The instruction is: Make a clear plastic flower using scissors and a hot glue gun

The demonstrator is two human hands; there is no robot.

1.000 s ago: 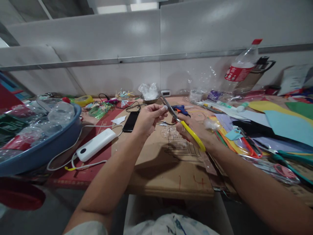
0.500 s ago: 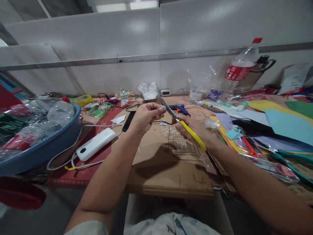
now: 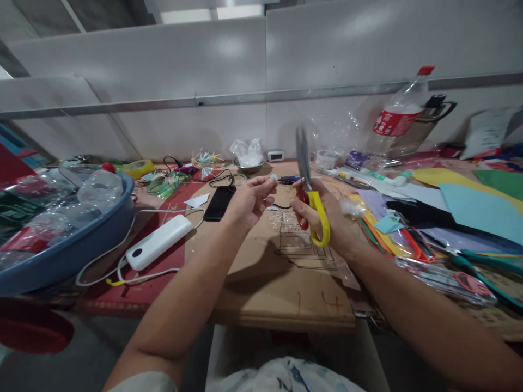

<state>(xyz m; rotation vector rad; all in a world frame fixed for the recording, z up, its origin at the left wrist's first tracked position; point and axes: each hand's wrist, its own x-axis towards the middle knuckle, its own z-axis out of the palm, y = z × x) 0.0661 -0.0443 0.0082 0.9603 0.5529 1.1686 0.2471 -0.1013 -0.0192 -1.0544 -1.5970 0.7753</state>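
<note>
My left hand [image 3: 252, 200] pinches a small whitish translucent piece [image 3: 274, 178] between thumb and fingertips; its exact kind is too small to make out. To its right, my right hand [image 3: 316, 209] is closed round scissors [image 3: 317, 215] with one yellow and one red handle. Their blades point up, look nearly together, and stand apart from the piece. Below the hands, clear plastic scraps [image 3: 286, 220] lie on a cardboard sheet [image 3: 261, 294] with line drawings on it. Behind the right hand, a blue glue gun [image 3: 289, 179] is partly hidden.
On the left are a blue basin [image 3: 102, 218] of plastic bottles, a white power bank [image 3: 159, 242] with its cable and a black phone [image 3: 218, 203]. On the right lie coloured sheets [image 3: 478, 207], green-handled pliers [image 3: 486, 261] and a tall bottle [image 3: 396, 122].
The scissors have swung from slanting toward the left hand to pointing upright, away from the small piece. My left hand has shifted slightly right, uncovering more of the phone.
</note>
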